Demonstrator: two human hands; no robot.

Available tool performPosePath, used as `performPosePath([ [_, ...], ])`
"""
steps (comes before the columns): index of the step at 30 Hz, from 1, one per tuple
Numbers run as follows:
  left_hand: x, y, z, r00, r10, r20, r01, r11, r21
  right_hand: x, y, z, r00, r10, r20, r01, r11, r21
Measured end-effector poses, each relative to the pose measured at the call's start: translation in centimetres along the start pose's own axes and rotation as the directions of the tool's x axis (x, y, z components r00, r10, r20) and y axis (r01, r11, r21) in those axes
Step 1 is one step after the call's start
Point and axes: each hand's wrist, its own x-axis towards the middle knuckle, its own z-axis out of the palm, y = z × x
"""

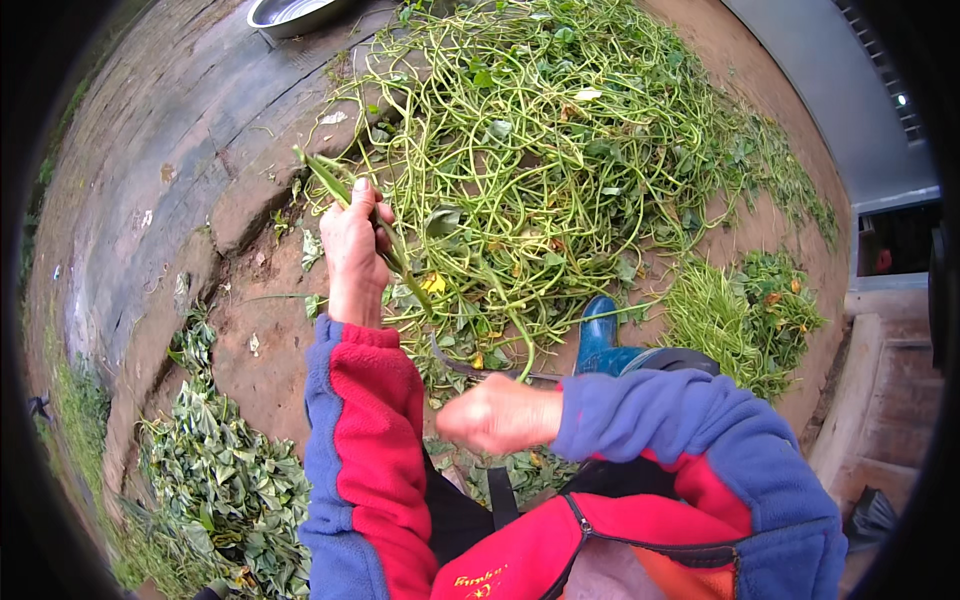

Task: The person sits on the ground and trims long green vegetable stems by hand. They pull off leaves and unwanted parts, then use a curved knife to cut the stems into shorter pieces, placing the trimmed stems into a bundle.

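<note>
My left hand (pixel 354 241) is raised at left of centre, gripping a bundle of green plant stalks (pixel 328 178) whose lower end trails toward the right. My right hand (pixel 491 414) is curled and slightly blurred in front of my lap. Its palm is hidden, so what it may hold does not show. Just beyond it lies a thin curved blade (pixel 457 366), like a sickle's, its right end partly hidden near my wrist. A pale green vine stem (pixel 523 337) comes down to the right hand's far edge. Ahead spreads a large tangled heap of green vines (pixel 525 172).
A blue rubber boot (pixel 598 330) is planted at the heap's near edge. To the right lies a smaller green pile (pixel 739 319); at lower left, wilted leaves (pixel 225 480). A metal basin (pixel 289 16) rests on paving (pixel 187 112) beyond a stone edge (pixel 251 199).
</note>
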Motion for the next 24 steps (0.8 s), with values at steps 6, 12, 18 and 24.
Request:
performPosePath([
  [6,-1.3,-0.4,0.5,0.957,0.069,0.283,-0.08,0.996,0.03,1.1,4.9,-9.7,0.723,0.651,-0.233,-0.1,0.432,0.896],
  [12,-3.9,-4.6,3.3,0.909,-0.139,0.392,0.109,0.989,0.098,2.0,6.5,-11.2,0.696,0.602,-0.391,0.192,0.37,0.909],
  [18,-5.5,-5.9,4.7,0.906,-0.22,0.361,0.163,0.97,0.181,2.7,6.3,-10.6,0.668,0.636,-0.385,0.21,0.336,0.918],
  [24,-6.4,-6.2,5.4,0.884,-0.19,0.426,0.155,0.981,0.117,2.7,6.4,-10.3,0.708,0.608,-0.36,0.131,0.388,0.912],
])
